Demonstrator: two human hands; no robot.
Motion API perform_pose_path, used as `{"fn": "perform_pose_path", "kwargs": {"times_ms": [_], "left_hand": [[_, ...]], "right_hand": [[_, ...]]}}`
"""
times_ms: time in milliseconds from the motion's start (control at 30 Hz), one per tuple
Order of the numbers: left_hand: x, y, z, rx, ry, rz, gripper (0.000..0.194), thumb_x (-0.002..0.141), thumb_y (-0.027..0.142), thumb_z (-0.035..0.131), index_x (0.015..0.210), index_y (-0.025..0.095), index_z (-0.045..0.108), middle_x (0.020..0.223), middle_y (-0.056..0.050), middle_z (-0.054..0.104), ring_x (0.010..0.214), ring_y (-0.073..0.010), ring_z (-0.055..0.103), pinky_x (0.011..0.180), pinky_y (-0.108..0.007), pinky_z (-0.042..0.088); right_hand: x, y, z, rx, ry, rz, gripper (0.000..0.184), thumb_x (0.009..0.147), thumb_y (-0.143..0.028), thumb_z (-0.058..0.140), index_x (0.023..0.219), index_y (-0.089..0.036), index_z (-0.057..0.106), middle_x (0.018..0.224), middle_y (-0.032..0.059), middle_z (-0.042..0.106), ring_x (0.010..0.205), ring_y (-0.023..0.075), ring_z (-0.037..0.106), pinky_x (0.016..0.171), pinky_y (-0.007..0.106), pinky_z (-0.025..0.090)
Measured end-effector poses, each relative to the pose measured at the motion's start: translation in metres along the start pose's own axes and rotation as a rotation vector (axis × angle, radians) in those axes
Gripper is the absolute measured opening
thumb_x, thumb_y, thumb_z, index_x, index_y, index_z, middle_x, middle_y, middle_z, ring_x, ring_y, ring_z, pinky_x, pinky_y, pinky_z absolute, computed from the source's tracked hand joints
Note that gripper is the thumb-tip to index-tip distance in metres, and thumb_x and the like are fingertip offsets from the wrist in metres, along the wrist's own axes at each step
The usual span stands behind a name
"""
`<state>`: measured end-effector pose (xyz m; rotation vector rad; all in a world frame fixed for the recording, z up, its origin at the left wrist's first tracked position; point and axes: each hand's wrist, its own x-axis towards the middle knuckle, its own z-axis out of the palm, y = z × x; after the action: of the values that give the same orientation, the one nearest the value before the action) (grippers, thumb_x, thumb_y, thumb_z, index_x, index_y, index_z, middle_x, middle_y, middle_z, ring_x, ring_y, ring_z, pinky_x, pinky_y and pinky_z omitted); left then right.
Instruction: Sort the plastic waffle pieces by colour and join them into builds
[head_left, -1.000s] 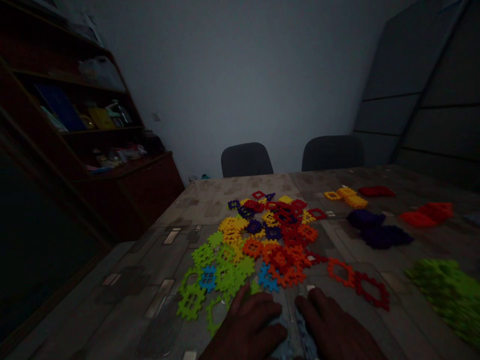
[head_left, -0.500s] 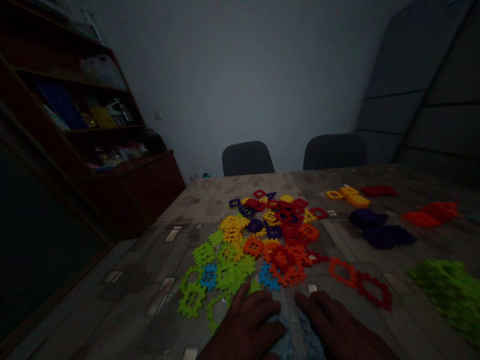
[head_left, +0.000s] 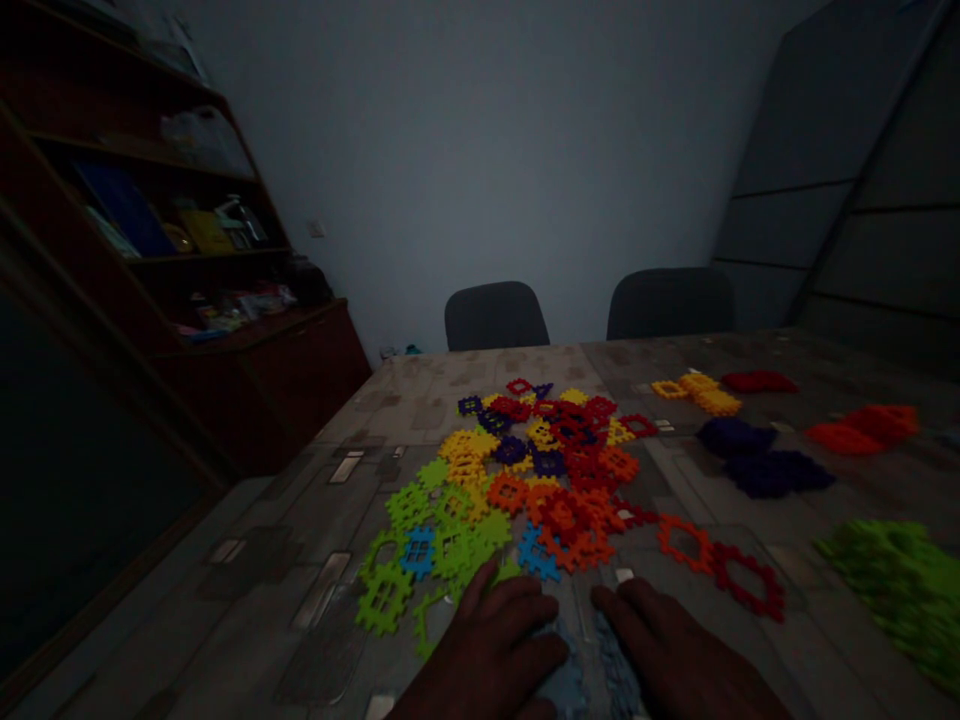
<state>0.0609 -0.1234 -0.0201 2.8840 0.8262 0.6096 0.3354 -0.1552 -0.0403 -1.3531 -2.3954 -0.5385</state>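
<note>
My left hand (head_left: 487, 645) is at the bottom middle, its fingers curled against a pile of grey-blue notched plastic building pieces (head_left: 564, 680). Facing it, my right hand (head_left: 675, 645) has bent fingers along a second grey-blue stack (head_left: 619, 670); a narrow gap parts the two. Both palms and the lower parts of these stacks are hidden. Just beyond my left fingertips lie loose lime-green pieces (head_left: 454, 548) and a blue piece (head_left: 418, 552). Another blue piece (head_left: 538, 552) rests beside orange and red pieces (head_left: 577, 525).
Yellow (head_left: 465, 455) and purple pieces (head_left: 512, 450) spread through the middle heap. On the right stand separate piles: yellow (head_left: 701, 392), red (head_left: 757, 382), purple (head_left: 772, 470), orange (head_left: 862, 430) and lime green (head_left: 900, 590). Two chairs (head_left: 495, 315) are behind the table (head_left: 360, 510).
The view has shifted very slightly. My right hand has edged a little to the right with its grey-blue stack, then stays nearly still; the loose pieces lie as before.
</note>
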Motion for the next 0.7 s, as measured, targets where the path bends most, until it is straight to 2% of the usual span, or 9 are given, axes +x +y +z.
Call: {"fn": "perform_pose_path", "kwargs": {"times_ms": [100,167,267,367,467,567,700], "left_hand": [[0.005,0.002,-0.012,-0.02,-0.04,-0.016,0.046,0.095,0.042,0.075,0.136,0.026,0.06,0.138,-0.009,0.07,0.135,-0.0292,0.059,0.126,-0.055,0.027],[0.009,0.005,-0.019,-0.072,-0.057,-0.032,0.056,0.098,0.052,0.07,0.143,0.024,0.053,0.136,-0.01,0.07,0.129,-0.0295,0.062,0.123,-0.055,0.031],[0.013,0.009,-0.024,-0.139,-0.023,-0.087,0.062,0.102,0.068,0.055,0.144,0.023,0.049,0.122,-0.009,0.073,0.11,-0.0276,0.068,0.109,-0.048,0.046],[0.015,0.012,-0.027,-0.117,-0.025,-0.092,0.058,0.108,0.066,0.04,0.145,0.022,0.046,0.117,-0.009,0.074,0.101,-0.0255,0.068,0.095,-0.039,0.05],[0.013,0.012,-0.026,-0.064,-0.064,-0.089,0.055,0.11,0.06,0.042,0.151,0.022,0.04,0.122,-0.009,0.073,0.103,-0.025,0.067,0.093,-0.037,0.048],[0.01,0.011,-0.019,-0.007,-0.045,-0.098,0.055,0.11,0.058,0.046,0.152,0.023,0.04,0.117,-0.008,0.074,0.099,-0.0241,0.067,0.091,-0.035,0.048],[0.005,0.012,-0.008,-0.029,-0.004,-0.101,0.065,0.104,0.066,0.054,0.153,0.025,0.041,0.117,-0.006,0.073,0.098,-0.0226,0.067,0.089,-0.033,0.049]], "right_hand": [[-0.001,-0.004,0.002,0.0,0.005,-0.006,0.067,0.067,0.001,0.066,0.131,-0.018,0.06,0.122,0.0168,0.076,0.099,0.0344,0.078,0.072,0.039,0.068],[-0.001,-0.007,0.003,0.037,0.019,0.006,0.063,0.067,0.0,0.065,0.128,-0.019,0.062,0.123,0.0163,0.075,0.1,0.0335,0.078,0.075,0.038,0.067],[0.001,-0.009,0.003,0.083,0.029,0.041,0.059,0.068,-0.002,0.062,0.123,-0.023,0.063,0.122,0.0129,0.076,0.097,0.0307,0.078,0.074,0.035,0.067],[0.005,-0.009,0.0,0.095,0.039,0.046,0.057,0.068,-0.001,0.059,0.12,-0.024,0.063,0.118,0.0102,0.077,0.096,0.0287,0.078,0.075,0.034,0.067],[0.008,-0.007,-0.004,0.098,0.04,0.036,0.053,0.069,0.001,0.059,0.116,-0.024,0.063,0.115,0.0097,0.078,0.093,0.0268,0.078,0.075,0.032,0.066],[0.007,-0.003,-0.005,0.127,0.004,0.025,0.051,0.07,0.002,0.059,0.115,-0.024,0.064,0.115,0.0086,0.078,0.093,0.0255,0.078,0.074,0.03,0.066],[-0.004,0.007,-0.003,0.097,-0.01,0.034,0.058,0.07,0.001,0.059,0.122,-0.024,0.063,0.12,0.0093,0.077,0.099,0.0259,0.078,0.078,0.031,0.065]]}}
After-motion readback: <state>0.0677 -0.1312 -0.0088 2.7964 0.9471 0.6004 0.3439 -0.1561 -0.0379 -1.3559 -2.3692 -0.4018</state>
